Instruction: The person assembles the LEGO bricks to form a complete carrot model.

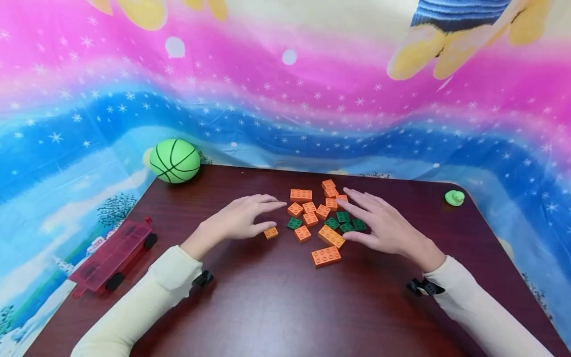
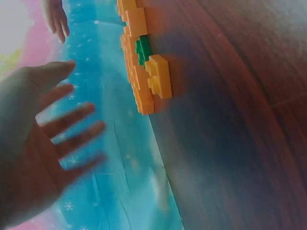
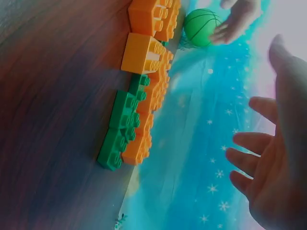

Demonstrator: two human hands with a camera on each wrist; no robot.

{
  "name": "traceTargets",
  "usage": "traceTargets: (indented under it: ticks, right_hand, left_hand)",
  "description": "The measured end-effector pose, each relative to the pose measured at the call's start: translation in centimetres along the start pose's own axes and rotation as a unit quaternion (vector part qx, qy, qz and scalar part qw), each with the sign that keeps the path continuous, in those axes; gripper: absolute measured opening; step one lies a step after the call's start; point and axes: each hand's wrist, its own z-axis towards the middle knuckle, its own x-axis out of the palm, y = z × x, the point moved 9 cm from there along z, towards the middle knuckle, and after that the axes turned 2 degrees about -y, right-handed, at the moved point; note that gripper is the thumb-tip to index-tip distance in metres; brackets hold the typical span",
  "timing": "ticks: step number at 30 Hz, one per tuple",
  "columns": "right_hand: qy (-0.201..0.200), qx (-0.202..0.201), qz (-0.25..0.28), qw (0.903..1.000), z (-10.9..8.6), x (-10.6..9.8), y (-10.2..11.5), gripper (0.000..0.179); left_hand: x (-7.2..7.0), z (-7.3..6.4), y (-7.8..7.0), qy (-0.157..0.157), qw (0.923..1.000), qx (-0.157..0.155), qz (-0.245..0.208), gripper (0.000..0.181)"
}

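A loose cluster of orange toy building bricks (image 1: 302,234) and green bricks (image 1: 342,217) lies between the two hands on the dark wooden table. The left hand (image 1: 250,216) is spread at the cluster's left side, near a small orange brick (image 1: 270,232), with nothing in its fingers. On the other side, the right hand (image 1: 379,220) has its fingers apart and overlaps the green bricks' edge in the head view. In the left wrist view the left hand (image 2: 53,124) is blurred, palm and fingers bare. The right wrist view shows the right hand (image 3: 268,139) holding nothing.
A green ball (image 1: 175,161) sits at the table's back left corner. Left of the arm stands a translucent red toy skateboard (image 1: 113,255) with black wheels. A small green rubber duck (image 1: 454,198) is at the back right. A patterned cloth (image 1: 285,114) hangs behind the table.
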Motion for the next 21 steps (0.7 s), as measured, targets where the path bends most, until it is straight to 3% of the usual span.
traceTargets:
  ticks: [5, 8, 15, 21]
  right_hand:
    - [-0.003, -0.007, 0.017, 0.9998, 0.2, 0.6, 1.0, 0.063]
    - [0.01, -0.022, 0.028, 0.9993, 0.3, 1.6, 2.1, 0.05]
    - [0.079, -0.027, 0.047, 0.9954, 0.0, 4.6, 3.8, 0.047]
    - [0.118, -0.012, 0.058, 0.9913, -0.3, 6.2, 4.1, 0.045]
  left_hand:
    - [2.1, -0.3, 1.7, 0.063, 0.9926, -0.103, -0.015, 0.064]
    - [3.3, -0.4, 2.2, 0.079, 0.9878, -0.132, -0.025, 0.063]
    - [5.0, -0.5, 2.5, 0.087, 0.9829, -0.159, -0.031, 0.037]
    - [5.6, -0.3, 2.2, 0.107, 0.9795, -0.17, -0.02, 0.03]
